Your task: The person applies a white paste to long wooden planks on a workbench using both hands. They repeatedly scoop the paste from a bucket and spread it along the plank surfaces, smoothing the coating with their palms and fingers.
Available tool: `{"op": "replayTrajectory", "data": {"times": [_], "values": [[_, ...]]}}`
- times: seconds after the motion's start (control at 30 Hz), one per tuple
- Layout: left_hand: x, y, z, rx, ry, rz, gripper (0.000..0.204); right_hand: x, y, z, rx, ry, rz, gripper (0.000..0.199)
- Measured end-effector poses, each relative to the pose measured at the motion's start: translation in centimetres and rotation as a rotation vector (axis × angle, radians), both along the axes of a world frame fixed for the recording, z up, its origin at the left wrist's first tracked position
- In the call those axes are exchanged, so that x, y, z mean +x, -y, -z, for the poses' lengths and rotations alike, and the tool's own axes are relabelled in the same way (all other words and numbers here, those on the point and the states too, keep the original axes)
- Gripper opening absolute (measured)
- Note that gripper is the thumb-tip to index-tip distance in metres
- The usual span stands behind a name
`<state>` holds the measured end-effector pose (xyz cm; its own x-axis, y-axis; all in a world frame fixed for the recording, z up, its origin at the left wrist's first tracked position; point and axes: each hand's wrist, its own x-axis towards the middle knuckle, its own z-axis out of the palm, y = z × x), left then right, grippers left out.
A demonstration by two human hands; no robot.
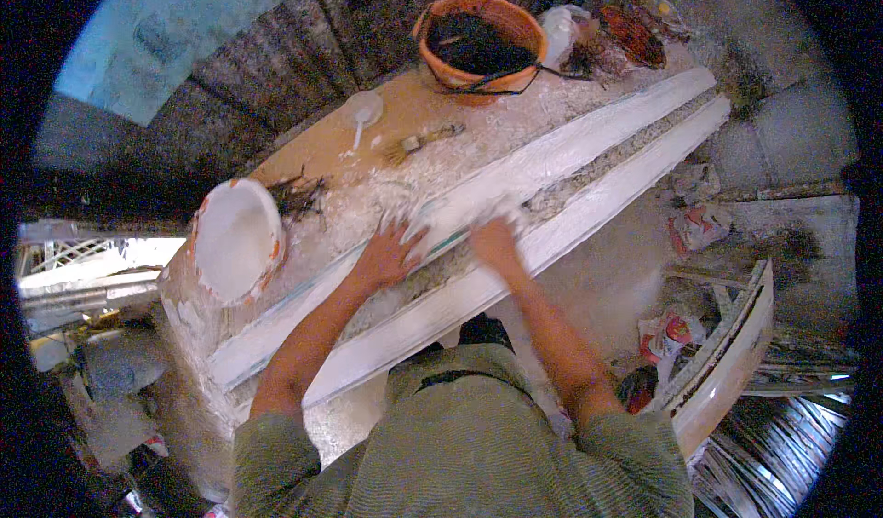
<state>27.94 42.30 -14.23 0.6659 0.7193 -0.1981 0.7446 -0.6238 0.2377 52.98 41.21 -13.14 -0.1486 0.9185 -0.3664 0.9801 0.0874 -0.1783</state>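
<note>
Two long strips of white plaster moulding lie side by side, slanting across the table, with a rough grey groove between them. My left hand rests on the far strip, fingers spread and their tips whitened. Close by on the right, my right hand is over the same strip near the groove; motion smears its whitened fingers, so their closure and anything in them cannot be made out. A thin green line runs along the strip beside my hands.
An orange bucket with dark contents stands at the table's far side. A brush, a white scoop-like tool and a white-coated basin lie on the powdery tabletop. At right, a curved moulding piece leans near crumpled bags.
</note>
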Motion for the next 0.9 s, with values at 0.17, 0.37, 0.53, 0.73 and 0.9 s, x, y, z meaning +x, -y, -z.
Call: {"op": "replayTrajectory", "data": {"times": [0.17,0.37,0.53,0.73,0.9], "values": [[2.2,0.2,-0.9,-0.024,-0.144,0.195,0.053,-3.0,2.7,2.5,0.005,-0.073,0.103,0.054],[15.4,-7.4,0.5,0.053,0.088,0.273,0.051,16.2,-8.9,2.5,0.146,0.072,0.128,0.04],[18.0,-9.0,0.9,0.009,0.045,0.061,0.058,22.5,-10.6,0.2,0.335,0.015,0.203,0.042],[14.1,-5.5,-0.8,-0.128,-0.153,0.168,0.053,8.7,-3.2,0.4,0.059,-0.164,0.338,0.053],[20.0,-8.4,0.1,-0.025,0.045,0.229,0.054,12.7,-7.3,0.5,-0.099,-0.014,0.375,0.055]]}}
